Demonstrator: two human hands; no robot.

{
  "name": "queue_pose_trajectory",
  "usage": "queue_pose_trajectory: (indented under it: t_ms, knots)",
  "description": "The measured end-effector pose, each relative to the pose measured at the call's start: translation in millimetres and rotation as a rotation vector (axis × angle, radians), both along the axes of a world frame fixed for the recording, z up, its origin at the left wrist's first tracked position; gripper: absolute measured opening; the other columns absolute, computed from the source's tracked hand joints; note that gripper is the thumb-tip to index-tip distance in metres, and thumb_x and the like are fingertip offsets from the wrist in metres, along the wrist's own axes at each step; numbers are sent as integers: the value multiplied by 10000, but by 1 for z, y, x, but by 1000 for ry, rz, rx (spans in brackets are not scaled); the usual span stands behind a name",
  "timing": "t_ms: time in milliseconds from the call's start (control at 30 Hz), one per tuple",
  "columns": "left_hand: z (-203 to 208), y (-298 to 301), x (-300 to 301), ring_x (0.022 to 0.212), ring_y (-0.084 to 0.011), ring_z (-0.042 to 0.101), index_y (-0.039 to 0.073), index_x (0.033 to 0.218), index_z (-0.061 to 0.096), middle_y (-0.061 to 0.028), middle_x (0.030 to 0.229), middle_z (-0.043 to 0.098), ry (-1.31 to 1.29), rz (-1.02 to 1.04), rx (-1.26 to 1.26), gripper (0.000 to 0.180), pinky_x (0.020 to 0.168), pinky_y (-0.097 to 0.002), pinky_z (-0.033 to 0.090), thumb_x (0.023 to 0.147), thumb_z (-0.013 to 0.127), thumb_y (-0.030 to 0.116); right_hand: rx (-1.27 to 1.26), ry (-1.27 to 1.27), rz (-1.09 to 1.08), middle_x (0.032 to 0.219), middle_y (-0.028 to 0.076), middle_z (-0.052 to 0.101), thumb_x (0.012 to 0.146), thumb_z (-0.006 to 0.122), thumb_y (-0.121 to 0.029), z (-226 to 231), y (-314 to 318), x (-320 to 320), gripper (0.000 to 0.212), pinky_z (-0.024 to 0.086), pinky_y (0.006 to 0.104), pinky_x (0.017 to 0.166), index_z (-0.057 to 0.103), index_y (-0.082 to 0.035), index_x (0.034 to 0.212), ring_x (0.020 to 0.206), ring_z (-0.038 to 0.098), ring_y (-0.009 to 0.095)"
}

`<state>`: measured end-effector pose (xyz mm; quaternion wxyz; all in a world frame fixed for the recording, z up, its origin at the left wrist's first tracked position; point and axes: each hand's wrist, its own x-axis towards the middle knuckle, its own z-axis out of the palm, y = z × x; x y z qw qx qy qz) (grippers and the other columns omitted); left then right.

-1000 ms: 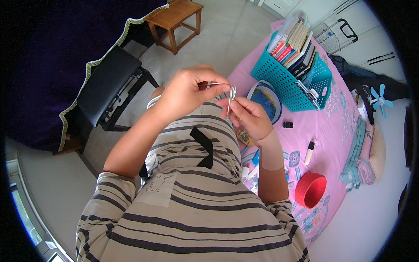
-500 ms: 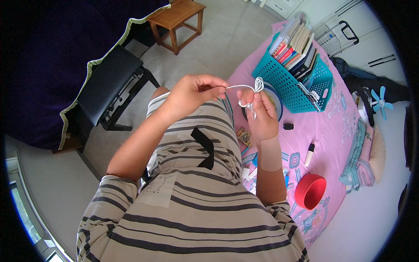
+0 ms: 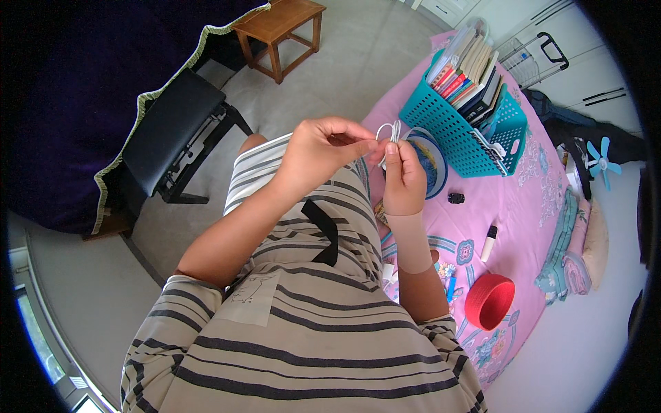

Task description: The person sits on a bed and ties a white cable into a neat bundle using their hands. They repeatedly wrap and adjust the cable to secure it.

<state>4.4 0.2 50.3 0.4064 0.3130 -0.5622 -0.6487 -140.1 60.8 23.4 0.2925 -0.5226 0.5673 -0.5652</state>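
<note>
A thin white cord (image 3: 396, 129), which looks like wired earphones, is gathered into a small looped bundle above my lap. My right hand (image 3: 405, 180) is closed round the bundle, the thumb pressing on it, and the loops stick up past the fingertips. My left hand (image 3: 322, 150) pinches thumb and forefinger together right beside the bundle, on a strand that arcs over into the loops. Its fingertips almost touch my right hand. The lower ends of the cord are hidden behind my right fingers. Just beyond the right hand is a round blue-rimmed container (image 3: 441, 168).
On the pink bedspread (image 3: 441, 220) to the right stand a teal basket (image 3: 434, 113) of books, a small black object (image 3: 456, 198), a white bottle with a black cap (image 3: 489, 244) and a red woven bowl (image 3: 490, 303). A black bench (image 3: 175, 131) and wooden stool (image 3: 279, 24) stand left.
My left hand has moved right, up to the bundle, and the straight strand between the hands has become a short arc. My right hand has turned and drawn slightly left.
</note>
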Motion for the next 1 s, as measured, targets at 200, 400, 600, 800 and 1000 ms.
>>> queue_pose_trajectory:
  t_ms: [200, 400, 600, 800, 1000]
  knots:
    - [-5, 0, -5, 718, -90, 621, -43, 871, 681, -68, 794, 675, 24, -3, 42, 79, 670, -204, 501, 806, 685, 2, 25, -25, 18, 776, 49, 609, 969, 477, -156, -3, 2, 3, 205, 451, 231, 664, 595, 5, 1014, 708, 563, 98]
    - [-9, -9, 0, 694, -72, 579, 10, 890, 684, -31, 746, 648, -19, -96, 231, 129, 609, -177, 434, 796, 718, 91, 125, -130, 169, 823, 33, 614, 985, 449, -201, 1, 6, -1, 255, 438, 224, 709, 593, -3, 1060, 752, 538, 87]
    - [-9, -13, -1, 692, -70, 590, 62, 958, 664, 0, 720, 630, 70, -260, 471, 230, 591, -166, 363, 784, 731, 198, 118, -305, 312, 902, 29, 601, 1003, 404, -239, -9, 3, -4, 308, 439, 242, 750, 556, 9, 1105, 795, 522, 95]
    - [-13, -22, 2, 760, -132, 618, 27, 1116, 577, -49, 876, 635, 25, -442, 294, 332, 705, -246, 438, 872, 637, 244, 151, -468, 500, 847, 28, 505, 1011, 364, -254, -1, 4, -10, 309, 445, 274, 775, 504, 4, 1108, 762, 486, 124]
    - [-18, -17, 4, 904, -113, 582, 1, 1162, 546, -81, 1007, 616, 92, -554, 83, 358, 837, -264, 445, 970, 473, 294, -60, -700, 452, 727, -8, 367, 996, 392, -259, 30, -2, -30, 244, 433, 351, 799, 454, -59, 872, 667, 388, 110]
